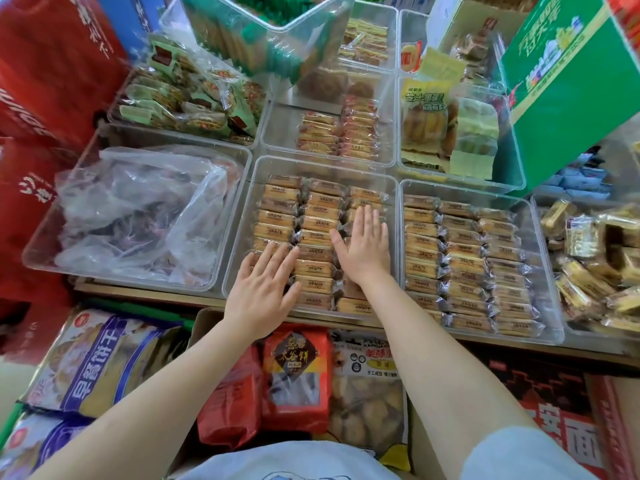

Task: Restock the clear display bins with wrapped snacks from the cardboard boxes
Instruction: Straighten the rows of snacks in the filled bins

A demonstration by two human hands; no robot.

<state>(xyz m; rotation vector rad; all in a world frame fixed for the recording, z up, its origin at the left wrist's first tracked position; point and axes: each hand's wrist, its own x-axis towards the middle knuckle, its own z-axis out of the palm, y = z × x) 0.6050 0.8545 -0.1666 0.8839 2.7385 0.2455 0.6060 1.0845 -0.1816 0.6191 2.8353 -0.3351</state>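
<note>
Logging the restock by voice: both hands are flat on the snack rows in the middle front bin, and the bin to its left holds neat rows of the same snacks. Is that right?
Not quite. The left hand and right hand do lie flat on the wrapped snacks in the middle front bin, but the head view shows the bin to its left holding a crumpled clear plastic bag, not neat rows.

Display shelf [145, 295] carrying clear bins side by side: centre bin [242, 216] of rowed wrapped cakes, left bin [45, 237] with crumpled plastic bag [138, 209], right bin [550, 271] similarly rowed.
</note>
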